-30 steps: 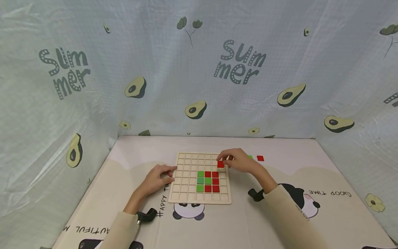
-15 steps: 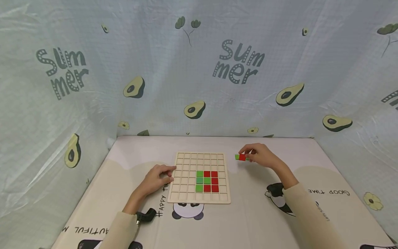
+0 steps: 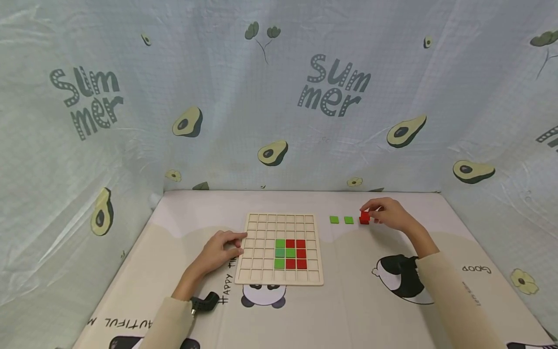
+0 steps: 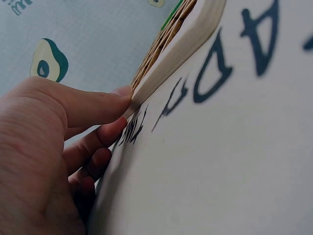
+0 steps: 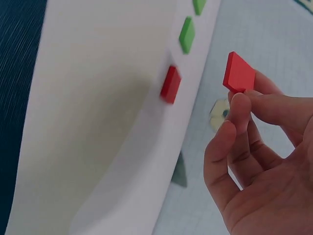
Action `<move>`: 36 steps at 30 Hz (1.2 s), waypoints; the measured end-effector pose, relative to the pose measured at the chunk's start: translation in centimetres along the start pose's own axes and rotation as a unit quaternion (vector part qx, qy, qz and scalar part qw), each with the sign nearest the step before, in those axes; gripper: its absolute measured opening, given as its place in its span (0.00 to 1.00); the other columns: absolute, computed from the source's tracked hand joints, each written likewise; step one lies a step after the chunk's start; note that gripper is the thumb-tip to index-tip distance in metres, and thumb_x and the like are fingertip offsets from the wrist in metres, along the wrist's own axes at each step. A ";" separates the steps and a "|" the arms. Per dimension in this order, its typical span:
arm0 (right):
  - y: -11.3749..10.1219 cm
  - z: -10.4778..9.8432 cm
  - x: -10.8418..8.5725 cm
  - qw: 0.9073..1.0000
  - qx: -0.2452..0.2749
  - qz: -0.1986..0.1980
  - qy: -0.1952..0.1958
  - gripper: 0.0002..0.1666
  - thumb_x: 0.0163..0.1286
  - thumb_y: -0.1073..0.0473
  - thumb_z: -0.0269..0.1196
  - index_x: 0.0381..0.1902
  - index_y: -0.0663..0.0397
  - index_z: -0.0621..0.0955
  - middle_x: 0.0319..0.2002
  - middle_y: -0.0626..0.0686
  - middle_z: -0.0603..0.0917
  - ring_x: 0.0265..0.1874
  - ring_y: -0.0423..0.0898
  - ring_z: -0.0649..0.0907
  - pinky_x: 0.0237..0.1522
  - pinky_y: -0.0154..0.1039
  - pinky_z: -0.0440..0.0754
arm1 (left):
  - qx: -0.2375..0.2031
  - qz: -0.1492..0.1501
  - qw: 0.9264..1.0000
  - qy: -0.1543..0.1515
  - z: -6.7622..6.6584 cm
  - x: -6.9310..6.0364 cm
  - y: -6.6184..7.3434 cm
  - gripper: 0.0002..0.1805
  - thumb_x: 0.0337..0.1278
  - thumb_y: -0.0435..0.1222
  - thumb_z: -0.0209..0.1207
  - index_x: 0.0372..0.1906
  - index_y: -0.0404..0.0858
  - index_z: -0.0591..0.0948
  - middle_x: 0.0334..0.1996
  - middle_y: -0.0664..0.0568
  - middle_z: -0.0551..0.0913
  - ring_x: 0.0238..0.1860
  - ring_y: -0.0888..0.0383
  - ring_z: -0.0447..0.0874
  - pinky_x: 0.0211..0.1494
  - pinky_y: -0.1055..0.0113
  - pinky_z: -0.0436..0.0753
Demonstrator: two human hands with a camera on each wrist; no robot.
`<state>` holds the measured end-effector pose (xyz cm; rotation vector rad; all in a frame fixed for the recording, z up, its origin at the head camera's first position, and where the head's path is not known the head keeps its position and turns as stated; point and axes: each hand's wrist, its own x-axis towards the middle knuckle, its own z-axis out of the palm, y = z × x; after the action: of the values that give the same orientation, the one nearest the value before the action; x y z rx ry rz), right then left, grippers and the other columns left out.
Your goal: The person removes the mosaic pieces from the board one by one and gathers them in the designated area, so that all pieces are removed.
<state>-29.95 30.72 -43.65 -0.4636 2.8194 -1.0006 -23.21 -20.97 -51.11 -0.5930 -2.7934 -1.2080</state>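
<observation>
In the head view, my right hand point(image 3: 388, 213) is at the back right of the table. Its thumb and fingers pinch a square red tile point(image 5: 239, 73), which the right wrist view shows raised off the table. A second red tile point(image 5: 171, 84) lies below it, apart from the held one. Two green tiles point(image 3: 334, 220) lie in a row to its left. My left hand point(image 3: 218, 251) rests at the left edge of a wooden grid board point(image 3: 257, 261), thumb and index finger touching the edge some way apart. Red and green tiles point(image 3: 290, 253) fill a block of the board's cells.
A patterned cloth point(image 3: 348, 300) with panda prints and lettering covers the table. Pale sheets point(image 3: 279, 97) with avocado prints hang at the back and both sides. A black strap piece point(image 3: 206, 302) sits at the left wrist.
My right hand has carried the red tile from above the board rightward, past the green tiles, to the loose red tile. My left hand stays at the board's edge.
</observation>
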 end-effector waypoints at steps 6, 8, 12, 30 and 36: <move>1.5 -0.8 -0.2 1.000 -0.021 0.013 0.005 0.16 0.73 0.68 0.56 0.52 0.61 0.86 0.44 0.61 0.85 0.33 0.47 0.82 0.37 0.39 0.81 | 0.002 0.000 1.000 0.003 0.0 0.0 0.0 0.25 0.58 0.35 0.69 0.62 0.38 0.84 0.32 0.62 0.81 0.44 0.58 0.73 0.55 0.60 0.68; 1.9 -1.0 -0.2 1.000 -0.022 0.017 0.007 0.16 0.73 0.68 0.56 0.52 0.61 0.86 0.44 0.62 0.85 0.32 0.47 0.82 0.37 0.39 0.82 | 0.004 -0.002 1.000 0.002 0.0 0.0 0.0 0.25 0.58 0.35 0.69 0.62 0.38 0.84 0.32 0.62 0.81 0.44 0.58 0.73 0.55 0.60 0.68; 2.9 -1.3 -0.2 0.999 -0.017 0.034 0.009 0.16 0.73 0.69 0.56 0.51 0.63 0.86 0.45 0.64 0.85 0.32 0.48 0.81 0.37 0.39 0.82 | 0.000 -0.006 1.000 -0.001 -0.1 0.0 0.1 0.25 0.59 0.35 0.69 0.62 0.39 0.84 0.32 0.63 0.81 0.44 0.58 0.72 0.55 0.60 0.68; 5.1 -0.5 -0.3 0.997 -0.026 0.073 0.018 0.16 0.71 0.68 0.55 0.50 0.64 0.86 0.48 0.68 0.84 0.35 0.50 0.80 0.36 0.39 0.78 | -0.002 -0.008 1.000 -0.001 -0.1 -0.1 0.2 0.25 0.59 0.35 0.70 0.62 0.39 0.84 0.32 0.63 0.81 0.44 0.58 0.72 0.56 0.60 0.69; 5.0 -0.1 -0.3 0.996 -0.031 0.079 0.024 0.15 0.70 0.68 0.55 0.49 0.64 0.85 0.46 0.67 0.84 0.33 0.49 0.80 0.35 0.38 0.78 | -0.004 -0.006 1.000 -0.004 -0.1 0.0 0.1 0.25 0.59 0.35 0.70 0.63 0.39 0.84 0.32 0.63 0.81 0.44 0.57 0.72 0.56 0.60 0.68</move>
<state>-30.94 34.52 -46.71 -0.2213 2.8821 -0.9057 -23.18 -20.94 -51.00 -0.5841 -2.8044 -1.2208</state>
